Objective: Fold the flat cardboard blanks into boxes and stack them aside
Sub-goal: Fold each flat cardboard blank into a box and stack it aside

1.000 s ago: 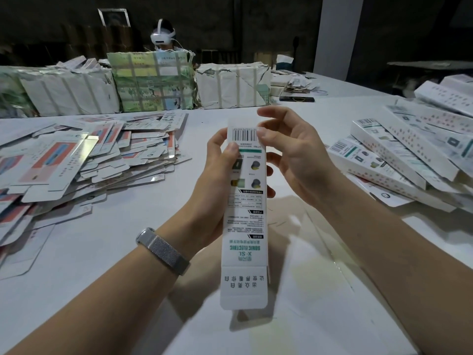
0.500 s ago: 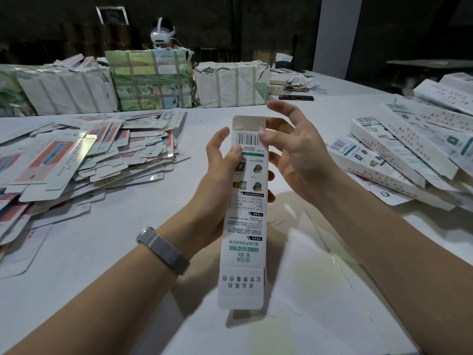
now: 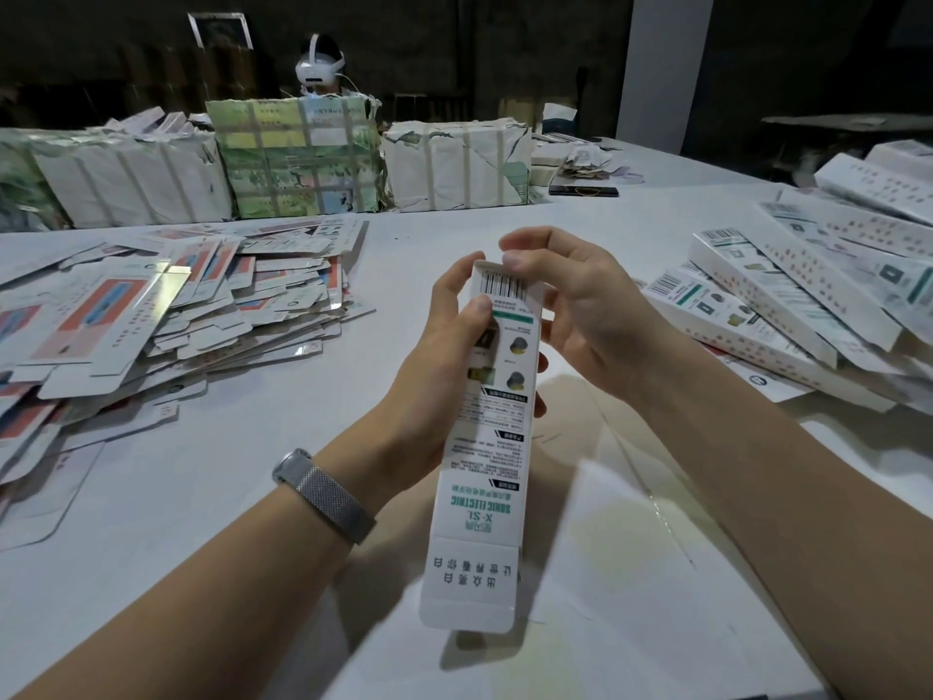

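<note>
A long narrow white box (image 3: 492, 447) with green print and a barcode stands nearly upright above the table, its near-end flap hanging open. My left hand (image 3: 444, 356) grips it around the upper part, thumb on the printed face. My right hand (image 3: 570, 305) is at the far end of the box, its fingertips pressing down on the top flap. A spread pile of flat blanks (image 3: 151, 315) lies on the left of the table. Folded boxes (image 3: 808, 295) are heaped on the right.
Wrapped bundles (image 3: 298, 159) of blanks line the far side of the white table (image 3: 252, 497). A person with a white headset (image 3: 319, 68) sits behind them. A dark phone (image 3: 583, 191) lies far back. Paper sheets (image 3: 631, 573) lie under my arms.
My right hand has come back onto the far end of the box and its fingertips have pushed the top flap down; half a second ago the flap stood up and the fingers were spread.
</note>
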Available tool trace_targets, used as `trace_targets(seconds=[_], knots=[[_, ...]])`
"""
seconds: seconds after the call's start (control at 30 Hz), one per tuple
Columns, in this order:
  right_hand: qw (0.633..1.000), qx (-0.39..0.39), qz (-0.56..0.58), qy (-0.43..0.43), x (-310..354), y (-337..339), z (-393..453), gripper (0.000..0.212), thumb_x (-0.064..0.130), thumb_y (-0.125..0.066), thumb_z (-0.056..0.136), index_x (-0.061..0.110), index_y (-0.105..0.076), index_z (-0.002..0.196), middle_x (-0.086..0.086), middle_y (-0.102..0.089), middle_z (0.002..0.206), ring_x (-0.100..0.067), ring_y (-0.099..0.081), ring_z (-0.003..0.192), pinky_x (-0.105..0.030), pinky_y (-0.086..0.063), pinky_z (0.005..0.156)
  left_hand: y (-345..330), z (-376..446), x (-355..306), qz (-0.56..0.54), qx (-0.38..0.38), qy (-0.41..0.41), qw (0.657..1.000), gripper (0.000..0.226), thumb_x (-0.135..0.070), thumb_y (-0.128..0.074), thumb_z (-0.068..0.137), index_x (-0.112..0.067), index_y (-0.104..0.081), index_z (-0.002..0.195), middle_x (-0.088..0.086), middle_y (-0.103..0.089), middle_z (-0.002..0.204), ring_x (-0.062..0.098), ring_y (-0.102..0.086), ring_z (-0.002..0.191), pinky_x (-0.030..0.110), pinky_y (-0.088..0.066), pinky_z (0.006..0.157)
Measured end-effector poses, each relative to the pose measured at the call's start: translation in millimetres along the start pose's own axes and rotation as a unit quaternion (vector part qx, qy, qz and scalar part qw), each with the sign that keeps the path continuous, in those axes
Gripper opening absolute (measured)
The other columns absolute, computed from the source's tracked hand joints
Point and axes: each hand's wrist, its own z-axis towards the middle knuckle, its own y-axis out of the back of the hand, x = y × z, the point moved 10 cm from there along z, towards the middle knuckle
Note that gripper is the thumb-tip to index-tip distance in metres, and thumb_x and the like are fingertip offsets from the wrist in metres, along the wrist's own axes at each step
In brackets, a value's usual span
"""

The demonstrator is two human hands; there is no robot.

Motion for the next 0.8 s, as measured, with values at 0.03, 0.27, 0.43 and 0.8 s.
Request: trace_targets(seconds=[0.03,0.27,0.43,0.8], knots=[[1.000,0.008,0.007,-0.008,-1,-1,0,0.010,0.012,-0.060,0.094,0.015,-0.062,0.104,-0.001,-0.067,0.081,-0.015,-0.064,0.077,-0.033,-0.053,0.071,0,0,-1,0.000,0.001,-0.003,1.000,0.039,-0.034,-0.032,0.109,-0.044,-0.029,0.146,0.021,-0.065,0.098,0.030,-0.068,0.073,0.036,-0.056,0.059],[0.999,-0.025,-0.014,0.032,7,2,-2,0.010,0.001,-0.063,0.091,0.009,-0.067,0.096,-0.002,-0.069,0.075,-0.018,-0.064,0.065,-0.032,-0.051,0.055,-1,1,-5,0.019,0.010,-0.013,1.000,0.042,-0.032,-0.031,0.109,-0.043,-0.023,0.149,0.023,-0.063,0.100,0.024,-0.069,0.070,0.032,-0.056,0.057],[0.996,-0.056,-0.020,0.060,14,7,-3,0.017,-0.001,-0.066,0.088,0.011,-0.065,0.100,0.000,-0.064,0.069,-0.018,-0.066,0.065,-0.027,-0.054,0.059,-4,0,-7,0.025,0.014,-0.014,0.999,0.043,-0.031,-0.030,0.109,-0.044,-0.021,0.150,0.022,-0.064,0.097,0.024,-0.069,0.068,0.031,-0.056,0.057],[0.996,-0.066,0.022,0.048,17,11,-2,0.016,0.002,-0.059,0.091,0.014,-0.062,0.100,0.000,-0.063,0.068,-0.019,-0.067,0.072,-0.028,-0.054,0.063,-10,1,-9,0.047,0.033,-0.031,0.998,0.050,-0.032,-0.029,0.110,-0.054,-0.011,0.151,0.015,-0.067,0.094,0.025,-0.071,0.069,0.030,-0.056,0.057]])
